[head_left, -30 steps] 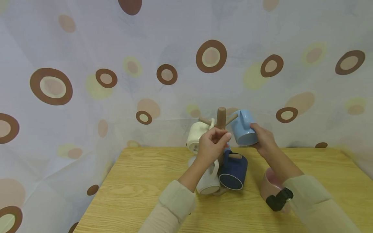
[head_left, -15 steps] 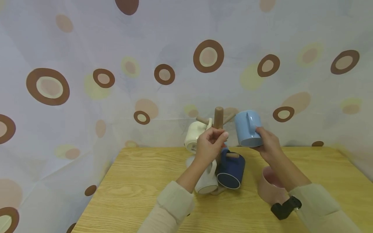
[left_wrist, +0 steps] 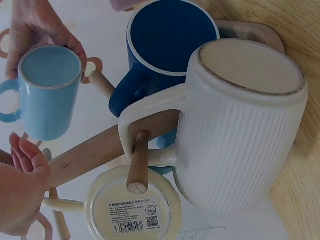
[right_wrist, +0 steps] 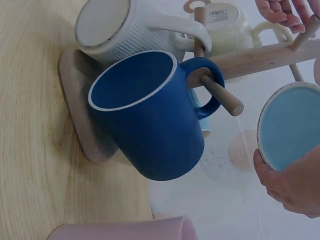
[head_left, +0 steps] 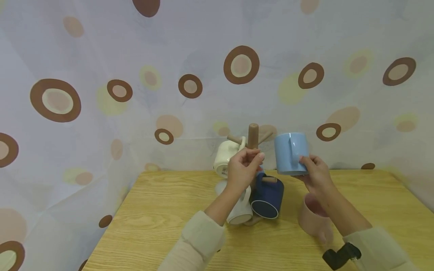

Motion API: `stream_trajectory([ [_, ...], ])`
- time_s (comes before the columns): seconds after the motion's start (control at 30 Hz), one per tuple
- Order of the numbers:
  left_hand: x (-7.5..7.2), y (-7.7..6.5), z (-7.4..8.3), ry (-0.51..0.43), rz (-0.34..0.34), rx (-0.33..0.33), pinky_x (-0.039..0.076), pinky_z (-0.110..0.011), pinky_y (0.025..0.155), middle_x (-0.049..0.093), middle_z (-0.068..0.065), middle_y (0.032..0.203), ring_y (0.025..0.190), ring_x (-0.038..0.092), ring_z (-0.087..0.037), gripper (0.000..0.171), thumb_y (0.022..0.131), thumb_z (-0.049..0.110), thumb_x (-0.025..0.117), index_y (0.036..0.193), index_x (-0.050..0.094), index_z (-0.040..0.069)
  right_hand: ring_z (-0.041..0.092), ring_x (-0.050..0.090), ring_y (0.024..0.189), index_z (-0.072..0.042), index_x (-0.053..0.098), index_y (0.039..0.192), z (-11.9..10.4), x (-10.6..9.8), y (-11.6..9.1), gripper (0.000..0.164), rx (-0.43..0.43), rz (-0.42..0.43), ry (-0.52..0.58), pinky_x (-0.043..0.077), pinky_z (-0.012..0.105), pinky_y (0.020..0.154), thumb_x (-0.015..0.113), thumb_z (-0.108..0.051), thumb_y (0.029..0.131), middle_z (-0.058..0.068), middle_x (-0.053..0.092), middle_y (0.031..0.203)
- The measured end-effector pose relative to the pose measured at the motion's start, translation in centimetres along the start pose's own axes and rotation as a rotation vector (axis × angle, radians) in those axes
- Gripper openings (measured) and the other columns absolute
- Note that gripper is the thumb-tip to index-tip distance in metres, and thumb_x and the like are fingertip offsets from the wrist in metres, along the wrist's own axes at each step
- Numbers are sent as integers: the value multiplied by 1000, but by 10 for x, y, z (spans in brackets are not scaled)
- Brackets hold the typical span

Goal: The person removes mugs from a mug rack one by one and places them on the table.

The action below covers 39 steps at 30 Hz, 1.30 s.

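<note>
at the back of a wooden table (head_left: 162, 210), we find a wooden rack (head_left: 253, 135) with mugs on its pegs, and we judge the work partway along. three hang by their handles: a cream mug (head_left: 225, 152) at upper left, its underside bearing a printed label (left_wrist: 132, 217); a ribbed white mug (left_wrist: 240, 130) below; and a dark blue mug (right_wrist: 155, 125) at lower right. a patch of light blue (left_wrist: 167, 139) behind the rack is mostly hidden and may be another.

two are off the rack. our right hand (head_left: 317, 173) is curled about a light blue mug (head_left: 285, 154), thumb by its handle, holding it roughly upright in the air, apart from a bare peg (head_left: 265, 137). our left hand (head_left: 242, 169) is nearly closed, thumb to fingers, seemingly pinching the rack near its top. nearer us, a pink mug (head_left: 310, 222) stands on the table; these two seem to be what is left.

the pink one's mouth shows only pink wall, partly covered by our forearm (head_left: 346, 210). we cannot see into the light blue one.
</note>
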<state>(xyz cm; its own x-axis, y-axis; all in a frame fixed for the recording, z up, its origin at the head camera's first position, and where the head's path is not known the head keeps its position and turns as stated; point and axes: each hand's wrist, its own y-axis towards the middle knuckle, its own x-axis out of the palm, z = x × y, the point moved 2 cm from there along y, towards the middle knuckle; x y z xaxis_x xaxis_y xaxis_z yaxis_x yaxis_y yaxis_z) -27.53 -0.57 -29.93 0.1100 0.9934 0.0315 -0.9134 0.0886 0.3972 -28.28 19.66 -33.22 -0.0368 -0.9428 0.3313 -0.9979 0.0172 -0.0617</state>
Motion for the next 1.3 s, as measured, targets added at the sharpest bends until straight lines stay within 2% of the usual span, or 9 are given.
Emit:
stream_trajectory([
  [0.1, 1, -1, 0, -9, 15, -15, 56, -31, 62, 63, -29, 85, 68, 62, -40, 23, 85, 13, 62, 101, 62, -4, 21, 36, 115, -18, 32, 106, 3, 1, -4, 21, -19, -4, -9, 50, 21, 74, 47, -19, 92, -4, 32, 114],
  [0.33, 6, -5, -3, -54, 55, -14, 54, -20, 59, 61, -30, 85, 59, 61, -18, 23, 86, 11, 60, 104, 61, -4, 2, 53, 91, -18, 35, 108, 13, 0, -14, 25, -84, -21, -19, 51, 19, 75, 52, -16, 90, -5, 37, 111],
  [0.47, 9, -11, -6, -89, 68, -30, 54, -20, 60, 61, -31, 85, 65, 64, -26, 28, 88, 15, 58, 112, 57, 0, 1, 53, 92, -17, 34, 109, 18, -1, -18, 26, -137, -25, -50, 50, 18, 77, 51, -13, 90, -4, 38, 111],
  [0.6, 9, -19, -13, -109, 81, -80, 54, -21, 63, 60, -32, 85, 63, 64, -21, 35, 89, 17, 55, 120, 50, 2, 2, 50, 96, -19, 33, 110, 20, -3, -20, 30, -162, -10, -95, 48, 15, 78, 53, -11, 89, -5, 38, 112],
  [0.83, 14, -27, -25, -105, 82, -155, 55, -22, 64, 62, -30, 87, 68, 66, -23, 25, 88, 14, 57, 101, 56, -7, 3, 48, 95, -21, 36, 109, 23, -1, -26, 33, -177, 44, -148, 49, 13, 75, 57, -10, 86, -5, 39, 111],
  [1.0, 27, -36, -17, -217, 44, -224, 55, -25, 68, 64, -23, 89, 70, 65, -12, 25, 87, 14, 59, 100, 57, -8, 0, 53, 89, -14, 38, 107, 27, 3, -30, 33, -216, 74, -169, 50, 14, 73, 58, -4, 83, -5, 44, 104],
  [1.1, 35, -40, -9, -275, 25, -253, 55, -26, 69, 65, -16, 86, 68, 61, -6, 26, 85, 14, 60, 98, 59, -9, -3, 53, 86, -9, 37, 112, 29, 4, -34, 35, -215, 63, -274, 49, 12, 72, 58, -6, 84, -6, 42, 105],
  [1.2, 41, -43, -3, -287, 2, -274, 55, -26, 69, 65, -12, 85, 68, 60, -5, 26, 85, 13, 61, 97, 60, -10, -5, 53, 85, -5, 35, 116, 31, 3, -38, 39, -217, 42, -351, 49, 11, 72, 58, -8, 85, -7, 42, 106],
  [1.3, 43, -46, 1, -282, -12, -300, 55, -26, 69, 67, -14, 88, 68, 60, -5, 26, 84, 12, 61, 99, 61, -9, -5, 52, 86, -7, 36, 117, 32, 2, -41, 38, -242, 20, -388, 48, 10, 72, 57, -9, 86, -10, 44, 106],
])
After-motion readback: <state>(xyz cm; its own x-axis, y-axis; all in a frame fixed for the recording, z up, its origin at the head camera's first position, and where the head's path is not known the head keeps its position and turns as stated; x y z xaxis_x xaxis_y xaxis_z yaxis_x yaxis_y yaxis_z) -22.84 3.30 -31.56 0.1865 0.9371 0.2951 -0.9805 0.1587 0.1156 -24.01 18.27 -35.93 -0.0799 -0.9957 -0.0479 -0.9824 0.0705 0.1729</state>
